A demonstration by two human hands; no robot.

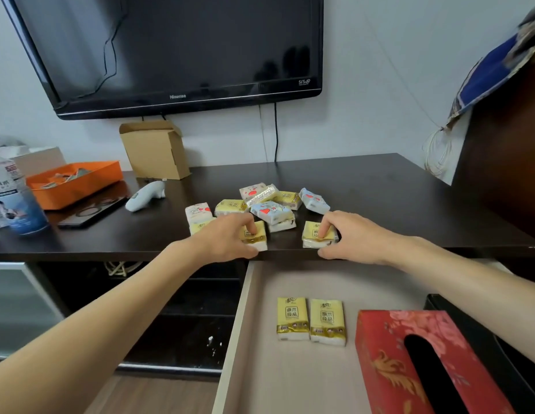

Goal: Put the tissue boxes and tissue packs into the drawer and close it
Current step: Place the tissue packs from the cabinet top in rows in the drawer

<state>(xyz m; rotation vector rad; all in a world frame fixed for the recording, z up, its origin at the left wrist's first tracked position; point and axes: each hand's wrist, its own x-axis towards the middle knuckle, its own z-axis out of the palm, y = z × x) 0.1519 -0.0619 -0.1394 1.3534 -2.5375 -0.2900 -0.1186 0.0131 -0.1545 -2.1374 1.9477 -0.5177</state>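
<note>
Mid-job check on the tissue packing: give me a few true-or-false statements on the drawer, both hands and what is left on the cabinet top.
1. The drawer is open. True.
2. Two yellow tissue packs lie side by side in the drawer. True.
3. The red tissue box stands on the cabinet top. False: it lies in the drawer, to the right of the two packs.
4. The left hand and right hand each grip a yellow pack at the front edge of the cabinet top. True.
5. No packs remain on the cabinet top behind the hands. False: a pile of packs lies there.
</note>
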